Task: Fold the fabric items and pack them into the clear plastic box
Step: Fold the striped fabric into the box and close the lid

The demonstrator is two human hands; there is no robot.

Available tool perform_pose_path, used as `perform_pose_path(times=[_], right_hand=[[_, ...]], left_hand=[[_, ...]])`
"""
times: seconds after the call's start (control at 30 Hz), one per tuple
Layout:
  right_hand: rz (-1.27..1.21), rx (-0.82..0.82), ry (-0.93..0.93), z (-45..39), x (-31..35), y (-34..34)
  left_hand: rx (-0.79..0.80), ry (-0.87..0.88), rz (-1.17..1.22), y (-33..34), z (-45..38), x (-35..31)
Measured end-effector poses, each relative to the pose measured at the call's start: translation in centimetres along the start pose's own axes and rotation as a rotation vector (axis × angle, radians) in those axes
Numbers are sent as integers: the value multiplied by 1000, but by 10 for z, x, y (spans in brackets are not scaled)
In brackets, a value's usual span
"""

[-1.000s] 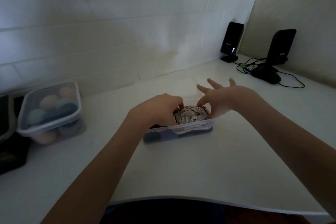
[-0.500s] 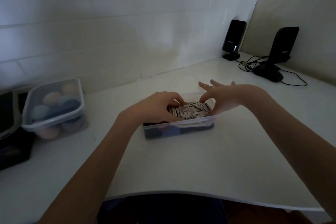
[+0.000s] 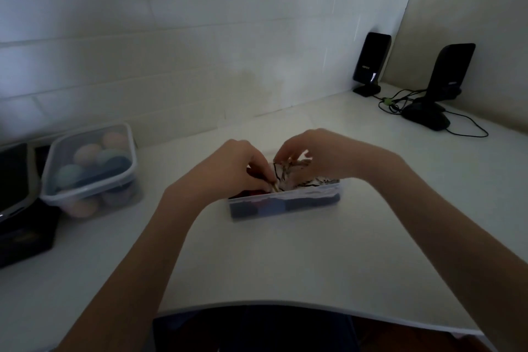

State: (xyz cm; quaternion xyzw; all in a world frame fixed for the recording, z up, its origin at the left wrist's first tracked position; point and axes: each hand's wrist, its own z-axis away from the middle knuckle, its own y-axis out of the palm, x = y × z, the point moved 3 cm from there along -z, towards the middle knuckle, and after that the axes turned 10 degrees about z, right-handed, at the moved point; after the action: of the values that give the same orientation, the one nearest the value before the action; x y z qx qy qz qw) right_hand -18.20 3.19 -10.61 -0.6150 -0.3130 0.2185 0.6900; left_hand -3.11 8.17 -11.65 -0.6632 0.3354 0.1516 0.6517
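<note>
A clear plastic box [image 3: 285, 206] sits on the white table in the middle of the head view, with dark folded fabric showing through its front wall. On top lies a pale patterned fabric [image 3: 311, 181] with black lines. My left hand [image 3: 234, 168] rests over the box's left half, fingertips pinching the patterned fabric's left edge. My right hand [image 3: 317, 154] is over the right half, fingers curled down onto the same fabric. Most of the box's inside is hidden by my hands.
A second clear lidded box [image 3: 91, 168] with pastel rolled items stands at the left, beside dark objects [image 3: 20, 208] at the table's left edge. Two black speakers [image 3: 371, 61] [image 3: 448, 77] and cables [image 3: 400, 101] occupy the far right corner. The table's curved front edge [image 3: 285, 304] is close.
My right hand's fingers, spread flat before, have curled down onto the patterned fabric. My left hand has shifted right and pinches the fabric. The view has moved slightly.
</note>
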Motion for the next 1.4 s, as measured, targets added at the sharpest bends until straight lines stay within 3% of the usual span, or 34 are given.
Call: perform_pose_path(times=[0.27,0.37,0.43,0.5,0.57,0.6,0.67,0.73,0.8,1.07,1.27,1.4], right_hand=[[125,103,-10,-13,1,19],[-68,87,-37,-4,-8,11],[-356,-93,1,6,-19,2],[-554,-426,121,13,-34,1],[-627,-666,303,18,-48,13],[-669,-687,391,19,-51,23],[-931,-597,478,15,-53,44],[-1400,-474,522,11,-44,55],[-1645,-433,509,9,-40,58],[-1811,-510,431,7,-40,62],[-1880,-558,365,10,-44,61],[-1820,-491,352,13,-48,60]], left_hand=[[-1,32,-13,8,-1,6],[-70,38,153,3,4,17],[-310,55,235,-4,10,26],[-622,44,282,-7,18,33],[-818,-131,511,-2,20,39],[-848,-258,683,5,17,44],[-784,-433,1041,18,10,49],[-675,-501,1317,28,4,54],[-662,-504,1405,32,5,49],[-740,-436,1165,29,7,50],[-774,-401,1219,26,5,52],[-654,-410,1222,25,6,56]])
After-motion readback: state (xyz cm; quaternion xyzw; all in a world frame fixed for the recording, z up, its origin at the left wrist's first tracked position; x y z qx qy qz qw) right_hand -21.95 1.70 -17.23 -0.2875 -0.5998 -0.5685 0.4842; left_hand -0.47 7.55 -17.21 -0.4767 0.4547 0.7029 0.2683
